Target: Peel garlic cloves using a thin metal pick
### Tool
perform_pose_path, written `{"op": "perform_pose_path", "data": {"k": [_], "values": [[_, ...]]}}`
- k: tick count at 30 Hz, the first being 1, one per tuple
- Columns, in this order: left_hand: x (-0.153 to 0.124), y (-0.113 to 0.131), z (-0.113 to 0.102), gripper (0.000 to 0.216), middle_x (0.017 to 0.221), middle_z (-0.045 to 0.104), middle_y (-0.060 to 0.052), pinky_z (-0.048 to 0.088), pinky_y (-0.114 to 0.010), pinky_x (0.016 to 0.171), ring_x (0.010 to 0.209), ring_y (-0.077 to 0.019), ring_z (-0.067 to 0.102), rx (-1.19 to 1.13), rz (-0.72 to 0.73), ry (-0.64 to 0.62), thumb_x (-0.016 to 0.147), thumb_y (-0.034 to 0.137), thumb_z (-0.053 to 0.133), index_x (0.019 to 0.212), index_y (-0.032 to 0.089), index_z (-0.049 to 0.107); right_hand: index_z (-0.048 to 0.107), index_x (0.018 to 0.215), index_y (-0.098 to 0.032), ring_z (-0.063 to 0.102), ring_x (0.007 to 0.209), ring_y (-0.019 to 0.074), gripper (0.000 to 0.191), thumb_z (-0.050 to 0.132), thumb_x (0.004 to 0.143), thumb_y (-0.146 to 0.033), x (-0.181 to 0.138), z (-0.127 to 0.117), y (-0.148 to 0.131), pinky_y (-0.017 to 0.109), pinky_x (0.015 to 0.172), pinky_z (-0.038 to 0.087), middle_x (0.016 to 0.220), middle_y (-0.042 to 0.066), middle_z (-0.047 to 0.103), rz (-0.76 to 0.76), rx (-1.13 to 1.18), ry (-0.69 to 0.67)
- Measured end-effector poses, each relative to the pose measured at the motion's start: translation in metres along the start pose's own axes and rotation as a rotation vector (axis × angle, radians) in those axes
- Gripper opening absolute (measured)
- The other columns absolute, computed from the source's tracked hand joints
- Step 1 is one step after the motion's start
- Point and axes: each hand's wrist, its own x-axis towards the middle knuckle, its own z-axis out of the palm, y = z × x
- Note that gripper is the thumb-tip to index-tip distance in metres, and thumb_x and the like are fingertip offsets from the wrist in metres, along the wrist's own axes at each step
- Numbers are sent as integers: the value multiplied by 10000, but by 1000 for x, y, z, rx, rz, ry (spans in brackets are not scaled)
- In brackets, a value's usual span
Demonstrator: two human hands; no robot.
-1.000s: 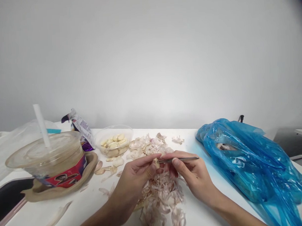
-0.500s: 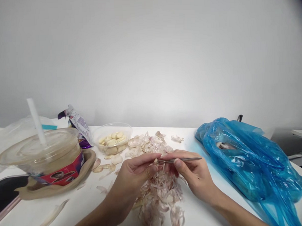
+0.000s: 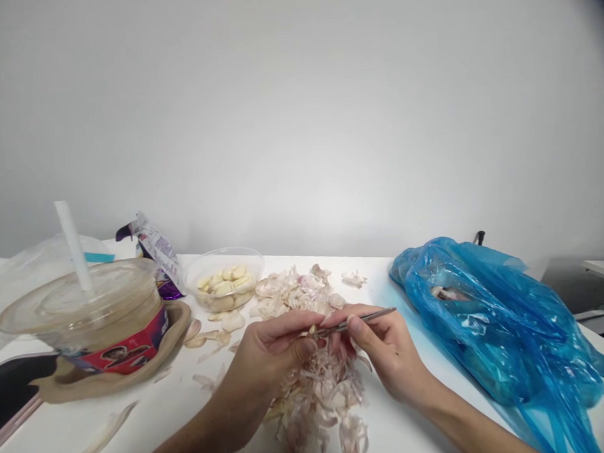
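A small garlic clove [image 3: 313, 331] is pinched between the thumb and fingers of my left hand [image 3: 272, 351], mostly hidden by them. My right hand [image 3: 379, 336] grips a slim metal tool [image 3: 370, 315], its thumb pressed along the shaft. The tool's tip meets the clove, and its exact kind is hard to make out. Both hands are close together, fingertips nearly touching. Below and behind them lies a heap of papery garlic skins [image 3: 334, 392]. Peeled cloves [image 3: 227, 280] sit in a clear plastic bowl [image 3: 189, 285] beyond my left hand.
On the left, a lidded drink cup [image 3: 121, 341] with a straw [image 3: 73, 246] stands in a cardboard holder [image 3: 179, 332]. Behind it is a purple snack wrapper [image 3: 160, 256]. A dark phone-like device [image 3: 19, 386] lies at the left edge. A blue plastic bag [image 3: 501, 331] occupies the right side.
The right-hand tool has tilted, its rear end rising and shifting slightly left. The clove and fingertips have dropped a little. Both hands keep their hold.
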Motion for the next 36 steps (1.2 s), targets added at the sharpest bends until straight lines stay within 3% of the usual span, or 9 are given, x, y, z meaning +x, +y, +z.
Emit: {"op": "perform_pose_path", "data": {"k": [4, 8, 15, 22, 28, 36], "values": [[0, -2, -2, 183, 786, 741, -40, 494, -232, 732, 773, -166, 645, 27, 2, -61, 660, 159, 699, 841, 172, 722, 657, 908, -160, 494, 534, 101, 261, 463, 873, -330, 1, 1, 1, 218, 519, 409, 580, 12, 582, 8, -11, 10], [0, -4, -3, 208, 759, 738, -55, 500, -267, 717, 734, -184, 644, 61, 17, -31, 630, 185, 721, 837, 164, 727, 657, 856, -148, 499, 542, 102, 287, 441, 883, -334, 1, 1, -1, 213, 519, 399, 565, 7, 562, -8, -72, 21], [0, -5, 4, 225, 838, 741, -72, 492, -300, 768, 831, -237, 641, 150, 5, 24, 577, 210, 755, 798, 173, 741, 625, 714, -131, 475, 513, 91, 361, 428, 879, -385, -1, 2, 3, 211, 497, 376, 562, -7, 505, 14, -124, 103], [1, -8, 1, 267, 768, 747, -85, 506, -305, 700, 742, -233, 663, 136, -38, 40, 567, 246, 764, 811, 145, 722, 610, 743, -131, 480, 471, 90, 371, 411, 881, -413, -4, 7, 7, 206, 470, 383, 510, -17, 502, 59, -37, 111], [4, -9, -3, 224, 595, 703, -42, 471, -240, 577, 567, -151, 610, 114, -38, 41, 595, 238, 753, 779, 131, 682, 614, 795, -133, 476, 490, 86, 350, 407, 888, -399, -4, 6, 7, 202, 479, 381, 543, -13, 501, 36, -19, 123], [5, -11, -9, 261, 752, 707, -66, 461, -262, 653, 692, -166, 609, 17, -30, -53, 643, 222, 725, 881, 132, 663, 648, 844, -155, 519, 579, 109, 307, 412, 892, -345, -2, 4, -3, 221, 550, 427, 627, 13, 555, -33, -99, 44]]}}
